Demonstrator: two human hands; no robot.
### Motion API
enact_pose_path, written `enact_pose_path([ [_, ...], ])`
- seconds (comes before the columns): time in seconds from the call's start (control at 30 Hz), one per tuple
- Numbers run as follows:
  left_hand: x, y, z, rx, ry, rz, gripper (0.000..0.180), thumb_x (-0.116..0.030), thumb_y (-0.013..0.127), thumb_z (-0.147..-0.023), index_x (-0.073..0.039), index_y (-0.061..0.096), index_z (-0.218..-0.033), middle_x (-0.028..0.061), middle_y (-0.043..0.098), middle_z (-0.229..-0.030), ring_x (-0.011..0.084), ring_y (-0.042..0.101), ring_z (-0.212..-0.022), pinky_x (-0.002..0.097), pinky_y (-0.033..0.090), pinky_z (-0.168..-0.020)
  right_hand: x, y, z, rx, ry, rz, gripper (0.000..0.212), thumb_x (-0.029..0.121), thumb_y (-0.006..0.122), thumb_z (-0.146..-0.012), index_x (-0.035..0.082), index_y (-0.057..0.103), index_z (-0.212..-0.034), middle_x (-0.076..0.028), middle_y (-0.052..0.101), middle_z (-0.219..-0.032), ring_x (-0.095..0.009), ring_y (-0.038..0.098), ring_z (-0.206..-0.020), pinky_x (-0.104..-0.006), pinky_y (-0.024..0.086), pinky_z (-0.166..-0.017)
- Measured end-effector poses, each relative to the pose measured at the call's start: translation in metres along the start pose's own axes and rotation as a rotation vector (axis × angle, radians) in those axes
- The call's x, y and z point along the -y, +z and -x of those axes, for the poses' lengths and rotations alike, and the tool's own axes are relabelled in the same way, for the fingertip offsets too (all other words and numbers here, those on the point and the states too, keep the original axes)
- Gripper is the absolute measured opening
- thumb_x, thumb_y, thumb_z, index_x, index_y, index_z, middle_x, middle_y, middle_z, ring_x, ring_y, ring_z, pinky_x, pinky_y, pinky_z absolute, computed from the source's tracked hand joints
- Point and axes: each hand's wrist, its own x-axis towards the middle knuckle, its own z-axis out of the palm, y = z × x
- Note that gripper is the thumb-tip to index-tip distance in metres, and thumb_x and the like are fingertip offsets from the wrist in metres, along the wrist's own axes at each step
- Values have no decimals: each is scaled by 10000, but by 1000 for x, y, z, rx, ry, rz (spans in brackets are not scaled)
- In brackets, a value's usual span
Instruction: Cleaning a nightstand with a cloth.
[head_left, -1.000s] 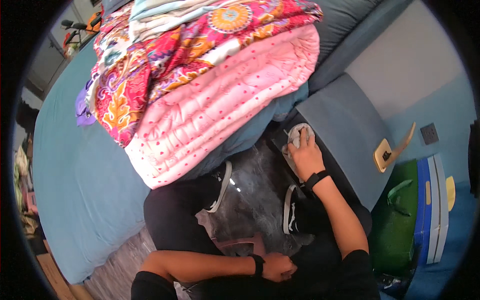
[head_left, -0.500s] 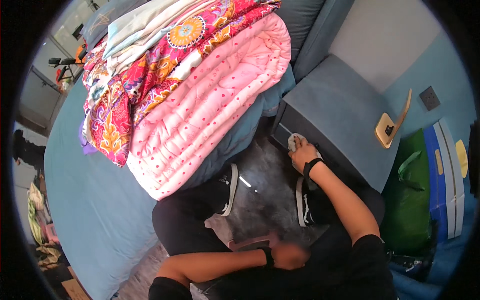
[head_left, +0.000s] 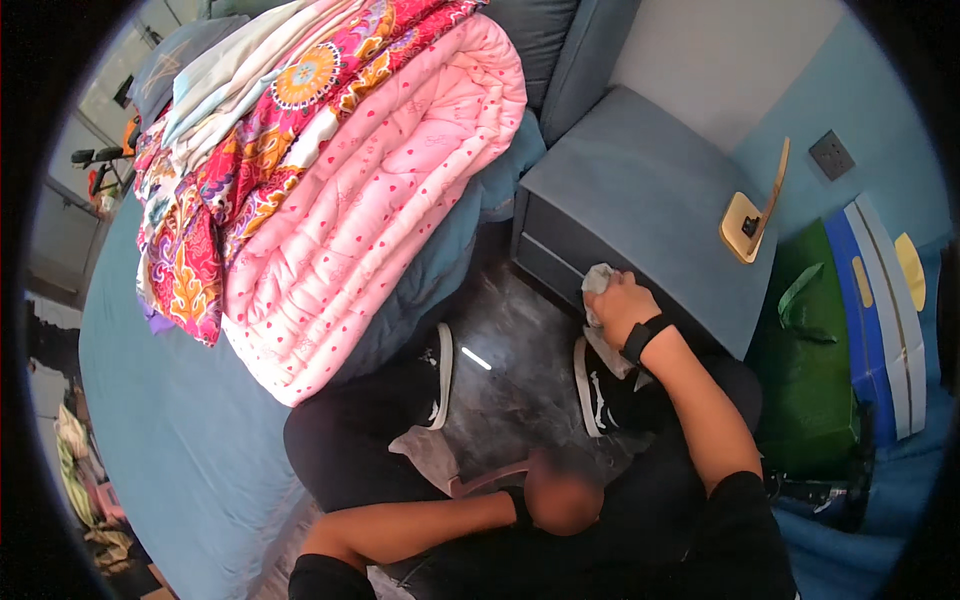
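My right hand presses a crumpled grey-white cloth against the drawer front of a dark grey nightstand. The fingers are closed over the cloth, and part of it hangs below the wrist. Low in the middle, my left hand is over my lap, close to a dull pink curved bar whose whole shape is hidden. This hand is blurred, so its fingers cannot be made out. A dark wristband circles each wrist.
At left is a bed bearing a folded pink quilt and patterned bedding. A wooden stand sits on the nightstand. Beside it stands a large green bag. My shoes rest on the dark floor.
My right hand has slid with the cloth to the right along the drawer front. The whole view has shifted slightly. My left hand stays low over my lap.
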Motion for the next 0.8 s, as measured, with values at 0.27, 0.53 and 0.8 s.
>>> enact_pose_path([
  [0.27,-1,-1,1,-67,-22,18,201,-255,583,-888,-58,558,-854,147,599,-695,330,619,-689,446,451,-621,-25,19,-27,-38,-82,-261,396,60,663,-698,111,669,-1090,-214,654,-1021,-385,612,-1006,-420,535,-827],
  [0.53,-1,4,2,-101,-17,25,221,-280,602,-869,-63,567,-843,154,606,-685,345,627,-698,458,454,-623,-33,10,-34,-35,-136,-428,368,102,683,-633,101,691,-1001,-181,688,-921,-349,657,-926,-420,527,-827],
  [0.8,16,2,1,-144,-14,-36,274,-360,571,-881,-93,627,-896,151,655,-748,337,649,-731,449,481,-643,-46,37,-14,2,-199,-208,401,110,654,-635,134,669,-1035,-197,681,-864,-367,664,-855,-448,535,-774],
])
